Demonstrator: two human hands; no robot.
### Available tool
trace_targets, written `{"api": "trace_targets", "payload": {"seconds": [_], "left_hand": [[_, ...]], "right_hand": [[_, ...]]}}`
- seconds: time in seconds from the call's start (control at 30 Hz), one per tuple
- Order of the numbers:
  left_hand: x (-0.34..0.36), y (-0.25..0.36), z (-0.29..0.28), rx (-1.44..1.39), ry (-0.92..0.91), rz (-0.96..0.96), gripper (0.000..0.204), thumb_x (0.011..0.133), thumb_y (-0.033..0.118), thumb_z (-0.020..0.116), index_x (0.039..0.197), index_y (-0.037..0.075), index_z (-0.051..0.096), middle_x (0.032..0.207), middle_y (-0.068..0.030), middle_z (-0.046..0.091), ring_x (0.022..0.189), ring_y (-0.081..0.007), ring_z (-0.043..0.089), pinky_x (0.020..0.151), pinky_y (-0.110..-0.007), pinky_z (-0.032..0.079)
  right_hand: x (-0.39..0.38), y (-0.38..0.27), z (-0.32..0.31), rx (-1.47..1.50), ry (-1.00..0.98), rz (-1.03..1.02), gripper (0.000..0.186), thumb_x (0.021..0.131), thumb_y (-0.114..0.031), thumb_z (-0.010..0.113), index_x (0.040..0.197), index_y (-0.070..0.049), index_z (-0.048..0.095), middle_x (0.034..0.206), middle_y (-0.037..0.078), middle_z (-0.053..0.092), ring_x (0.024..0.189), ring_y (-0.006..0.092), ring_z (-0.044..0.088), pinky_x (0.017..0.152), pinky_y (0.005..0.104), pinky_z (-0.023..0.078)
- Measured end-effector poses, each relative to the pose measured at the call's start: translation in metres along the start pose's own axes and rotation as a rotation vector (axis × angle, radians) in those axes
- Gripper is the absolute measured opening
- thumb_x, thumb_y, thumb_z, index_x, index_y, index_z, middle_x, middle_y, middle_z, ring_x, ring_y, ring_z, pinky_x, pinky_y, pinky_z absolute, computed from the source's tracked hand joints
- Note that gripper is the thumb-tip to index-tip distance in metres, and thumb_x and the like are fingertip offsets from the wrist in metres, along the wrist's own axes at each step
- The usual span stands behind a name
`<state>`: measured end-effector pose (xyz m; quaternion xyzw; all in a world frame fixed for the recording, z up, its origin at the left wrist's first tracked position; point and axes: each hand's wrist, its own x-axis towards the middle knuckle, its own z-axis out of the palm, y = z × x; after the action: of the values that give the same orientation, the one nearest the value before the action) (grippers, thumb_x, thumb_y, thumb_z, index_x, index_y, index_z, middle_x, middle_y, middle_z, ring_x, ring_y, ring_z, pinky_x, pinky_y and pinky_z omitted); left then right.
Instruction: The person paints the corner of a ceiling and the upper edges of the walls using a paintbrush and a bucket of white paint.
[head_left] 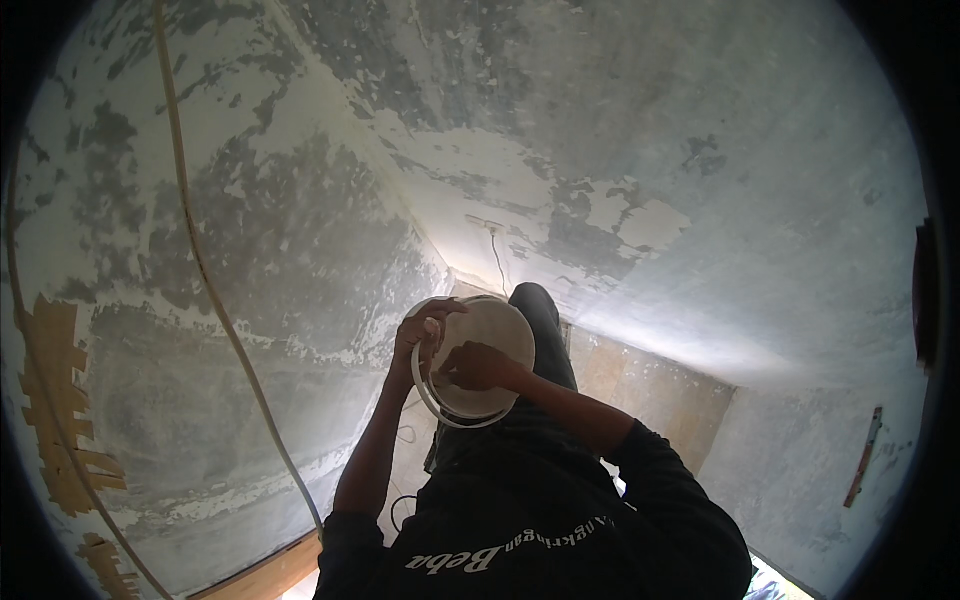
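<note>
In front of my body is a round white bucket point(505, 323) with a pale rim and handle ring, seen from above. My left hand point(428, 335) grips its left side, with fingers curled over the rim. My right hand point(478, 367) reaches across the bucket's mouth, its fingers bent and closed near the left hand. Whatever those fingers hold, if anything, is hidden in shadow. The bucket sits close to my dark-trousered leg point(541, 315).
Patchy grey and white plastered walls point(280, 210) meet in a corner ahead. A long pale cable point(205, 275) hangs at the left, near torn brown strips point(58, 390). A white fixture point(486, 223) with a thin wire is on the wall; a narrow brown bar point(863, 457) is at right.
</note>
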<state>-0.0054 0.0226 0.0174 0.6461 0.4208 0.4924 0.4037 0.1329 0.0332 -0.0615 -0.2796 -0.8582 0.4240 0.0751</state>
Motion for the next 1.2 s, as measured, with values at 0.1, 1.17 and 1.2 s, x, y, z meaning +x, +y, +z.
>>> {"api": "trace_targets", "payload": {"seconds": [0.1,1.17,1.2], "left_hand": [[0.001,0.002,0.001,-0.017,0.002,-0.018,0.061,0.095,0.042,0.036,0.048,0.004,0.04,0.064,-0.0103,0.056,0.091,-0.0228,0.059,0.069,-0.031,0.047],[-0.009,-0.02,-0.018,-0.021,0.161,0.004,0.054,0.098,0.034,0.033,0.054,0.004,0.041,0.069,-0.0079,0.056,0.054,-0.0095,0.041,0.047,-0.024,0.031],[-0.01,-0.019,-0.018,-0.02,0.171,-0.021,0.054,0.098,0.034,0.034,0.054,0.004,0.041,0.068,-0.0075,0.056,0.054,-0.0093,0.04,0.047,-0.024,0.031]], "right_hand": [[0.005,0.005,0.004,0.061,0.025,-0.001,0.021,0.082,-0.025,0.057,0.095,-0.017,0.07,0.08,0.011,0.067,0.072,0.0262,0.064,0.073,0.0382,0.048],[-0.075,0.011,-0.088,0.793,0.035,0.122,0.034,0.086,-0.016,0.06,0.116,-0.001,0.058,0.078,0.003,0.065,0.07,0.0058,0.055,0.061,0.0206,0.043],[-0.075,0.012,-0.088,0.81,0.03,0.131,0.034,0.086,-0.016,0.06,0.117,-0.001,0.058,0.078,0.003,0.065,0.069,0.0055,0.054,0.06,0.0203,0.043]]}}
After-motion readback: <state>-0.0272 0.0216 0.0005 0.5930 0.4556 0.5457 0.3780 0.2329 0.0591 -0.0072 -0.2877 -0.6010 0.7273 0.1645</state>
